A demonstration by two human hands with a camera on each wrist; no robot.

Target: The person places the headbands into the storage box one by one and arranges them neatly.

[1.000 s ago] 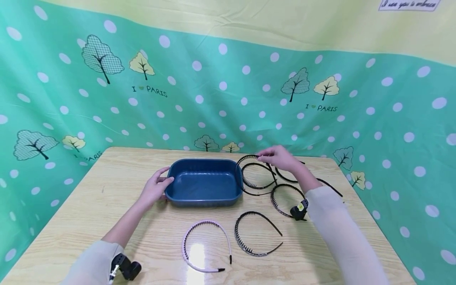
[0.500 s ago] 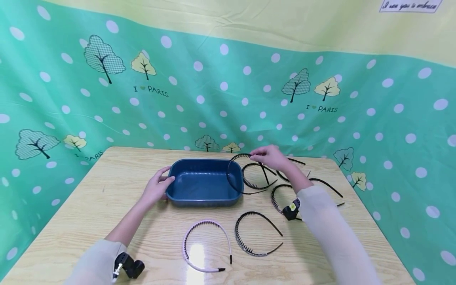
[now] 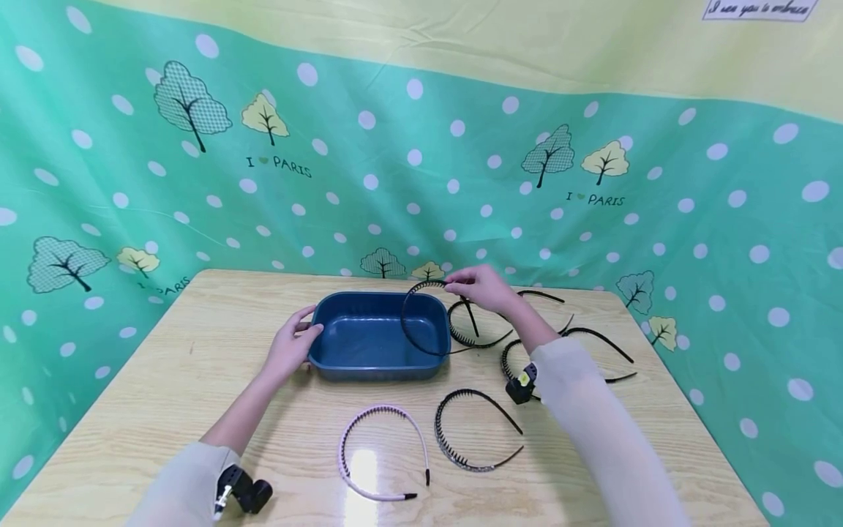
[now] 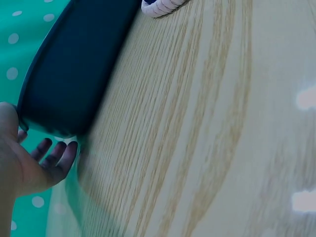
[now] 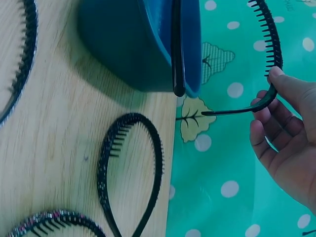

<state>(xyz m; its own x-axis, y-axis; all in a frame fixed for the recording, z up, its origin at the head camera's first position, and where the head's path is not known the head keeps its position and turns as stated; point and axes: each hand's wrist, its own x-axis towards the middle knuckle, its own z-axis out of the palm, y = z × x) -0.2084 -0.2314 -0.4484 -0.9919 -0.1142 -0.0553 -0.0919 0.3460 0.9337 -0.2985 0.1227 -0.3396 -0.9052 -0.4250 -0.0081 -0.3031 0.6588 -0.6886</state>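
Observation:
My right hand [image 3: 486, 288] pinches a black toothed headband [image 3: 403, 318] between thumb and fingers. The headband hangs over the right end of a blue plastic basin [image 3: 378, 375], overlapping its rim in the head view. In the right wrist view the thumb lies on the headband's toothed band [image 5: 276, 44], near one tip. At the basin's left end, my left hand [image 3: 287, 348] holds the rim, thumb over the edge and the other fingers outside. The left wrist view shows those fingers [image 4: 52, 158] loosely bent beside the basin's wall [image 4: 69, 64]. The basin's bare floor shows.
A lilac headband [image 3: 342, 454] and a dark glittery headband [image 3: 440, 432] lie in front of the basin. More black headbands [image 3: 606, 337] lie to the right, partly under my right forearm. A green dotted cloth [image 3: 395, 183] hangs behind the wooden table [image 3: 197, 344].
My right hand has moved left, carrying the black headband from beside the basin to over its right end. My left hand stays at the basin's left rim.

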